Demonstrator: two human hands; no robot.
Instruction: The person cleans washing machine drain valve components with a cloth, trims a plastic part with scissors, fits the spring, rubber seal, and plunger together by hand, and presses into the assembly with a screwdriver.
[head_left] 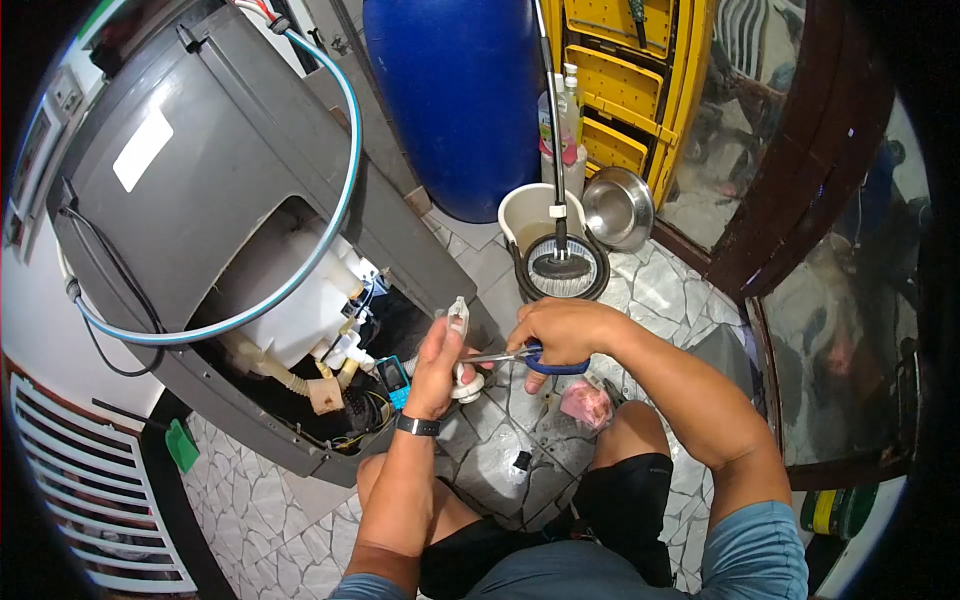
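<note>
Our left hand (436,370) curls around a white plastic fitting (467,388) near the opened grey machine casing (230,110); our right hand (565,332) grips blue-handled metal scissors (520,353) that point toward the fitting.

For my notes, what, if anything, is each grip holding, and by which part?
Right grip: a blue-handled tool, by its handle. Left grip: a white plastic part, seemingly by its middle; the exact place is hidden.
</note>
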